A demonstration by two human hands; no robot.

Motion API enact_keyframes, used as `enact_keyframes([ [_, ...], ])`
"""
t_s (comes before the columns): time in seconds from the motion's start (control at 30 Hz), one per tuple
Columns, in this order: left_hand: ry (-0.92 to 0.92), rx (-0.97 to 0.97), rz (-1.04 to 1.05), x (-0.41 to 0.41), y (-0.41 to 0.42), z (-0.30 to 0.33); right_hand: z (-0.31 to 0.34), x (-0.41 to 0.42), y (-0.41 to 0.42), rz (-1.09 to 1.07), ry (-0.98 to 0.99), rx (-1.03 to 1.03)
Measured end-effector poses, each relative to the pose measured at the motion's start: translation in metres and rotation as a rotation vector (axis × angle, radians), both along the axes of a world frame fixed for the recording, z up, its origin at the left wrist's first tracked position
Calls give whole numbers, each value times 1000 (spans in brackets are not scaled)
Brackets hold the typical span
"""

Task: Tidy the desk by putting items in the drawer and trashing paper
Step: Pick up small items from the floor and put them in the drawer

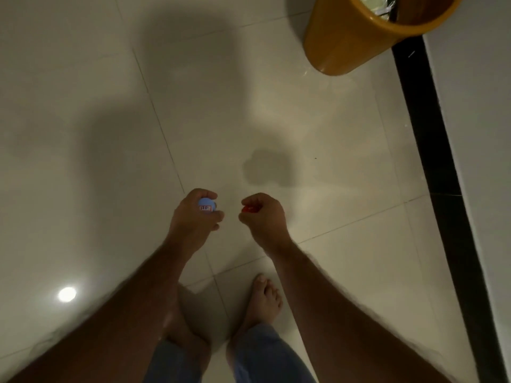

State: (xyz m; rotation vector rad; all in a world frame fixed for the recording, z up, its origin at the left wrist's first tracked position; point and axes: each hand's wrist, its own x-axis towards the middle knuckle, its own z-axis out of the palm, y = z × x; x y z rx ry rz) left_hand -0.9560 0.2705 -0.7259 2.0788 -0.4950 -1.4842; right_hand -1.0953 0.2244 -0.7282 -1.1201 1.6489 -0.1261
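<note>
The view looks straight down at a pale tiled floor, with both bare forearms reaching forward from the lower edge of the frame to its middle.

The left hand, just left of centre, is curled closed around a small light-blue thing with a white label edged in red; the thumb lies under it and the fingers wrap over the top, so only its near face shows. What the blue thing is cannot be told.

The right hand, just right of centre and close beside the left without touching it, is also curled nearly closed. It pinches a small red thing between the thumb and the bent fingers at its left side. The red thing is mostly hidden and blurred, so its kind cannot be told.

An orange bin stands on the floor in the upper right of the frame, well apart from both hands. Crumpled pale paper shows inside its open top, next to a dark liner.

A black strip runs down the right side of the frame from the bin's base, along the foot of a pale wall.

At the lower middle a bare foot rests on the tiles, with blue trouser legs below it. A round bright reflection sits on the floor at the lower left, and soft shadows spread over the upper left
</note>
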Motion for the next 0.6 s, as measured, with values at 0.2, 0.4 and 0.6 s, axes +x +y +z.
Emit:
enact_keyframes([
  [0.2, 10, -115, 38, 26, -10, 140, 149, 27, -5, -276, -466, 179],
  [0.4, 14, -218, 121, 63, -21, 315, 326, 59, -34, -217, -534, 54],
  [0.6, 103, -405, 208, 110, -9, 529, 548, 103, -40, -129, -671, 8],
])
